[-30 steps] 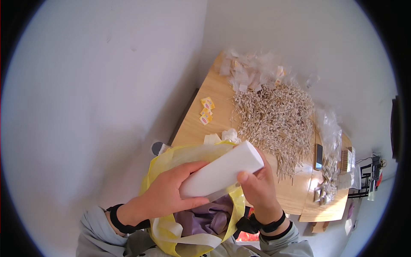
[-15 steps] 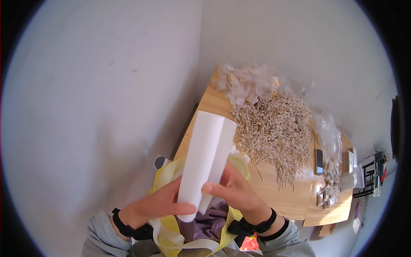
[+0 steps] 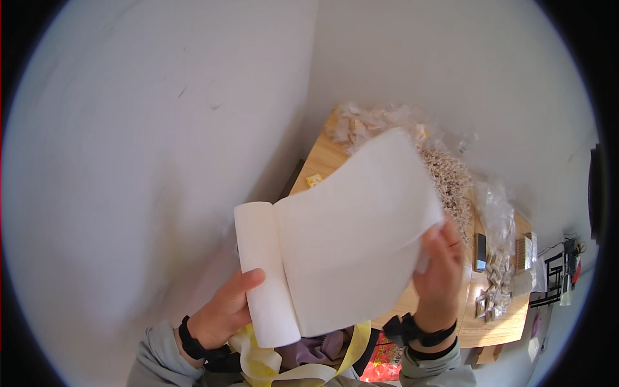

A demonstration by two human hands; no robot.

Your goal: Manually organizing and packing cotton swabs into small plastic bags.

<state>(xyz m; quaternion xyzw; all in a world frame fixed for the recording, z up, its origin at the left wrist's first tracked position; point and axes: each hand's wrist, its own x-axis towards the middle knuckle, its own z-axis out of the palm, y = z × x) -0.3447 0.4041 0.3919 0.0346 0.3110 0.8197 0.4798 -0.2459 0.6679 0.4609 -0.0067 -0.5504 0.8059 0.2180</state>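
Note:
A white paper towel roll [image 3: 261, 258] is in my left hand [image 3: 222, 316]. The thumb lies over its front and the other fingers are hidden behind it. From the roll a wide loose sheet [image 3: 361, 238] stretches out to the right. My right hand [image 3: 442, 267] pinches the right edge of that sheet, its fingers partly smeared by motion. Below the roll, a yellow and white bag [image 3: 358, 345] stands open near my body, with purple cloth [image 3: 316, 351] inside.
Behind the sheet, a wooden table [image 3: 325, 151] carries a heap of thin pale sticks [image 3: 451, 177] and crumpled clear plastic [image 3: 361, 119]. A phone [image 3: 480, 251] lies near small packets [image 3: 496, 284] on the right. A red package [image 3: 383, 367] sits below my right wrist. Walls rise left and behind.
My right hand has moved right, drawing a wide sheet off the roll. The roll has shifted left and down with my left hand. The sheet now covers much of the stick heap.

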